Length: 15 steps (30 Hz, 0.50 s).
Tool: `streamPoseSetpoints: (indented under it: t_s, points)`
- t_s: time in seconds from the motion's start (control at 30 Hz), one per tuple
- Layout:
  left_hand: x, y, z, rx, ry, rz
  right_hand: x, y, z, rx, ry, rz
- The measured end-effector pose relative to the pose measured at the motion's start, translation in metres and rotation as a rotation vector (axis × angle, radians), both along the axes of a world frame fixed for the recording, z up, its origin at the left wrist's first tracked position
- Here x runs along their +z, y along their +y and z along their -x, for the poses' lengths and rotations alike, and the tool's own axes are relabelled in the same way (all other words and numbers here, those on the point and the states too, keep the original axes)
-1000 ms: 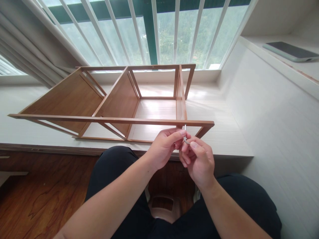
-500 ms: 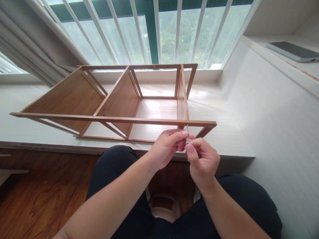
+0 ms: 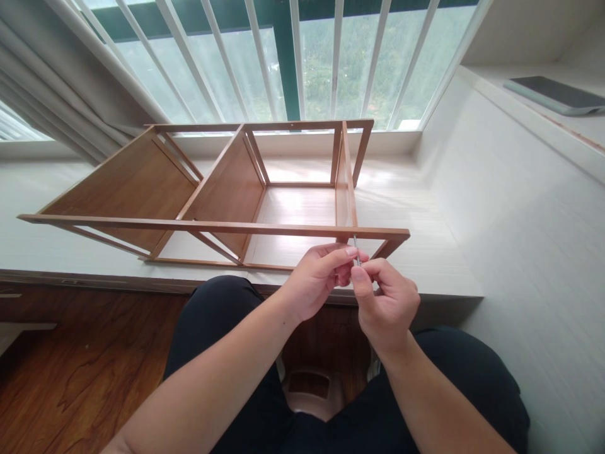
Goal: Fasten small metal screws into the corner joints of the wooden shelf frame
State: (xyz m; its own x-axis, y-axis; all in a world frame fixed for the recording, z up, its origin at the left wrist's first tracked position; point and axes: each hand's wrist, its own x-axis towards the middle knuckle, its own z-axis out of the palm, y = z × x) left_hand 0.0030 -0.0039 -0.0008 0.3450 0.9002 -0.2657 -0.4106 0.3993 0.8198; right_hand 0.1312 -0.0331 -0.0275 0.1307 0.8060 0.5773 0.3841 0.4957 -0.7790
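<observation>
Barred window behind pale bench (image 3: pixel 425 252). Wooden shelf frame (image 3: pixel 212 227) lies sideways near front edge. Left hand (image 3: pixel 314 280) and right hand (image 3: pixel 387 302) both pinch thin hex key (image 3: pixel 356 247) upright under front rail, steadying it.

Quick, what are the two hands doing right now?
Left hand: closed, fingertips pinching the thin metal key under the wooden shelf frame.
Right hand: closed, gripping the same metal key.

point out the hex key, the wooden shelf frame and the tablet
hex key (image 3: pixel 355 247), head view, on the bare shaft above the fingers
wooden shelf frame (image 3: pixel 212 227), head view, on the near top rail
tablet (image 3: pixel 553 91), head view, on its dark screen
</observation>
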Motion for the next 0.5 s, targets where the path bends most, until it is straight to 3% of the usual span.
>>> streamPoseSetpoints:
  t_s: [0.5]
  points:
    - [-0.0016,-0.0007,-0.0009,0.003,0.008,-0.030,0.0024,-0.0002,-0.0031,0.032,-0.078,-0.006]
